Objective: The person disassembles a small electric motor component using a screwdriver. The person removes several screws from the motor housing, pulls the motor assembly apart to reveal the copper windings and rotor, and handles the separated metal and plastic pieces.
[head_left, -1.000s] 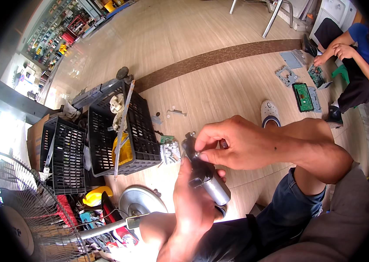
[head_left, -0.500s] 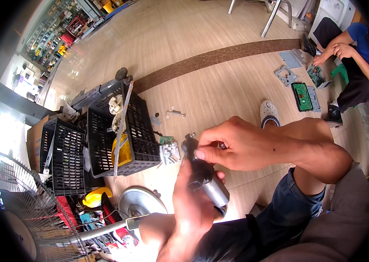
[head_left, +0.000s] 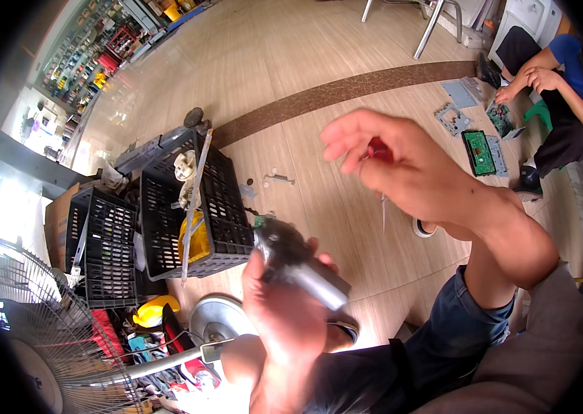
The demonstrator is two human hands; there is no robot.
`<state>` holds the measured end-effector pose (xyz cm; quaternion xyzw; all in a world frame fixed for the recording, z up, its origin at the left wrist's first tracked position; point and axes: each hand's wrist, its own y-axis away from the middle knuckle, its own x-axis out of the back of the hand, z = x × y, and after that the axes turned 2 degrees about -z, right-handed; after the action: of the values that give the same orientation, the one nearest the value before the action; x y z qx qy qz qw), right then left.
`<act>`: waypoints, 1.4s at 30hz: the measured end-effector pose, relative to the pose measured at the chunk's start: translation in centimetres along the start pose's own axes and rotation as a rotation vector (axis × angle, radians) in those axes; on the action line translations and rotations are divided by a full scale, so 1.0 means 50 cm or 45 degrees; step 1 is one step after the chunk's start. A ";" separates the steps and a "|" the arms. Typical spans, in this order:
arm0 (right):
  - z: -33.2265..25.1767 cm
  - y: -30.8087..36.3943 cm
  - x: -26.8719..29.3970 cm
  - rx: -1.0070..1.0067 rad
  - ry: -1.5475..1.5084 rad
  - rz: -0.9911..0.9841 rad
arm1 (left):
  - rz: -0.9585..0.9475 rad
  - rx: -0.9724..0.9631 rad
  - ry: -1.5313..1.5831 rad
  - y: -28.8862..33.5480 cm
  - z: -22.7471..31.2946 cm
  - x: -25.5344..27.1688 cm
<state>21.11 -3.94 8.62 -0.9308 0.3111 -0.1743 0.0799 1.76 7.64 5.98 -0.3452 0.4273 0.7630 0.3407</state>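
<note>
Since the earlier frame, the right hand (head_left: pixel 412 165) has come off the motor (head_left: pixel 305 272) and risen toward one o'clock, while the motor has swung slightly toward nine. In the head view, the left hand (head_left: pixel 284 317) is wrapped around the motor, below the scene's middle, with a black crate (head_left: pixel 228 253) at its ten o'clock. The right fingertips stand parted, yet the hand is curled round what looks like a red screwdriver (head_left: pixel 379 149), its thin shaft pointing to six. This seems a break between touches; more work there would call for a steady left grip. The motor's long axis runs ten to four, dark end toward ten, silver end toward four.
</note>
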 end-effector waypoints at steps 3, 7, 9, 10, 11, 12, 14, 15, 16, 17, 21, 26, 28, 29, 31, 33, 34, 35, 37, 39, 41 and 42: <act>-0.005 0.012 -0.010 0.037 0.117 -0.087 | 0.034 -0.125 -0.049 -0.017 0.021 0.004; -0.038 0.025 -0.001 0.040 0.886 -0.389 | -0.014 -0.203 0.012 -0.029 0.038 0.010; -0.039 0.029 0.004 0.016 1.324 -0.542 | -0.025 -0.230 0.040 -0.028 0.043 0.008; -0.032 0.030 0.008 0.104 1.455 -0.509 | -0.025 -0.230 0.041 -0.029 0.045 0.012; -0.027 0.030 0.012 0.194 1.585 -0.475 | -0.069 -0.245 0.033 -0.032 0.049 0.019; -0.025 0.030 0.015 0.197 1.584 -0.476 | -0.112 -0.261 0.025 -0.033 0.052 0.025; -0.029 0.024 0.026 0.267 1.583 -0.264 | -0.102 -0.268 0.042 -0.030 0.057 0.029; -0.035 0.019 0.033 0.294 1.585 -0.194 | -0.093 -0.272 0.059 -0.029 0.060 0.030; -0.045 0.010 0.046 0.132 1.220 -0.104 | -0.097 -0.279 0.060 -0.030 0.062 0.030; -0.058 0.009 0.053 0.053 1.037 -0.067 | -0.084 -0.267 0.085 -0.033 0.063 0.032; -0.081 0.010 0.054 -0.064 -0.188 0.239 | -0.096 -0.261 0.150 -0.046 0.072 0.038; -0.104 0.051 -0.016 0.562 -0.166 0.025 | -0.060 -0.415 0.227 -0.025 0.111 0.045; -0.102 0.069 -0.034 0.811 -0.018 -0.074 | 0.011 -0.420 0.253 -0.026 0.120 0.047; -0.108 0.080 -0.048 0.937 0.101 -0.069 | -0.008 -0.413 0.226 -0.030 0.124 0.050; -0.107 0.083 -0.063 1.057 0.225 -0.064 | -0.033 -0.425 0.246 -0.032 0.128 0.050; -0.087 0.083 -0.079 1.200 0.236 -0.133 | -0.076 -0.436 0.226 -0.036 0.126 0.051; -0.075 0.082 -0.091 1.251 0.228 -0.161 | -0.109 -0.468 0.204 -0.035 0.128 0.054; -0.065 0.089 -0.108 1.238 0.216 -0.107 | -0.104 -0.468 0.229 -0.031 0.128 0.053; -0.063 0.095 -0.118 1.225 0.205 -0.056 | -0.120 -0.462 0.248 -0.027 0.125 0.053; -0.070 0.098 -0.117 1.255 0.353 -0.052 | -0.140 -0.453 0.270 -0.024 0.124 0.051; -0.057 0.100 -0.140 1.300 0.359 0.020 | -0.108 -0.464 0.258 -0.023 0.126 0.051; -0.055 0.100 -0.144 1.322 0.361 0.056 | -0.103 -0.466 0.260 -0.024 0.127 0.055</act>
<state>11.94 -3.63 7.88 -0.7293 0.2113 -0.4275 0.4906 -0.23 14.37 5.77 -0.4936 0.2997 0.7747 0.2578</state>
